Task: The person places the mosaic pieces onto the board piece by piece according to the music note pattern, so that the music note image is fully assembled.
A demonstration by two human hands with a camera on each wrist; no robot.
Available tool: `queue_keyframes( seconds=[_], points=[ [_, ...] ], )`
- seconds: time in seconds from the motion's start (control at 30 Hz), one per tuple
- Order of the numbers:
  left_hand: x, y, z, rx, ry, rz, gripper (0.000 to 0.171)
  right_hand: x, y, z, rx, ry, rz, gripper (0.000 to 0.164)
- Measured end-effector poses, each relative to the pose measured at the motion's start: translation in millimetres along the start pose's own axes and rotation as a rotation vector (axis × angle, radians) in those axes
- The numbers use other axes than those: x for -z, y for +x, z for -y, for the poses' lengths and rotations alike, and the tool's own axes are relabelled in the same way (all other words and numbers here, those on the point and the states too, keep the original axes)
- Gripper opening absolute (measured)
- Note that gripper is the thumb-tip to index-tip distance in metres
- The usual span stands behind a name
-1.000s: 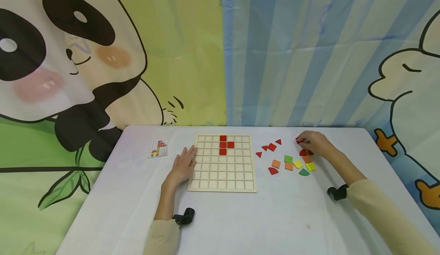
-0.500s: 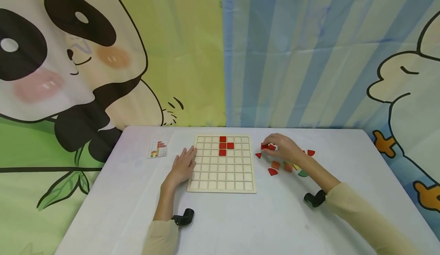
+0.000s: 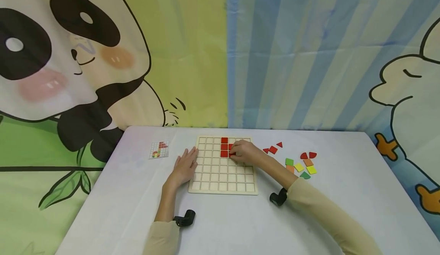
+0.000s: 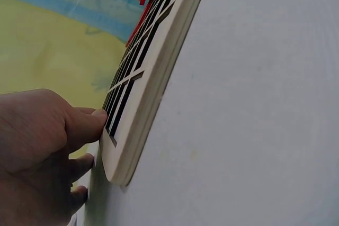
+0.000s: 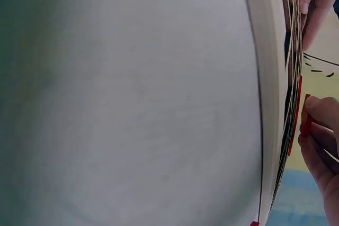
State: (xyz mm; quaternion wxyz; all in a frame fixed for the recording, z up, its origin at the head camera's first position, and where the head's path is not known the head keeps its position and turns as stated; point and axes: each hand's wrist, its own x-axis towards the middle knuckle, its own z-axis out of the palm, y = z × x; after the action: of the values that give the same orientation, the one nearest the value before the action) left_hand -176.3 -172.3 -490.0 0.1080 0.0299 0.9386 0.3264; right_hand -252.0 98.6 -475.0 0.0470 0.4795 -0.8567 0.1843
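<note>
The wooden grid board [image 3: 209, 178] lies on the table, with several red square tiles [image 3: 224, 147] seated in its upper middle cells. My left hand [image 3: 184, 167] rests along the board's left edge, fingers extended; in the left wrist view its thumb [image 4: 87, 125] touches the rim. Over the upper right cells, my right hand [image 3: 245, 152] pinches a small red tile [image 5: 307, 123] between thumb and fingers. The right wrist view shows that tile edge-on, close over the red tiles on the board, and its outline cannot be told. The hand covers some of the cells beneath it.
Left of the board lies a small printed pattern card [image 3: 159, 149]. To the right are loose pieces: a red square [image 3: 273, 149], a red triangle [image 3: 280, 144], a green square [image 3: 289, 162], a yellow square [image 3: 311, 169] and others. My right forearm hides part of that area.
My right hand has moved left from the loose pieces to above the board, carrying a red tile. The left hand stays at the board's edge.
</note>
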Motion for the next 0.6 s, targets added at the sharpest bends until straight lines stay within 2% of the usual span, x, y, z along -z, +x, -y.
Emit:
queue_keyframes(
  seconds=[0.2,0.6],
  points=[
    [0.3,0.3,0.0,0.007,0.009,0.005,0.054,0.9,4.9,5.5,-0.027,-0.05,0.06,0.009],
    [1.2,0.8,1.0,0.004,0.003,0.01,0.054,0.8,6.3,8.8,0.005,-0.096,0.041,0.007]
  ],
)
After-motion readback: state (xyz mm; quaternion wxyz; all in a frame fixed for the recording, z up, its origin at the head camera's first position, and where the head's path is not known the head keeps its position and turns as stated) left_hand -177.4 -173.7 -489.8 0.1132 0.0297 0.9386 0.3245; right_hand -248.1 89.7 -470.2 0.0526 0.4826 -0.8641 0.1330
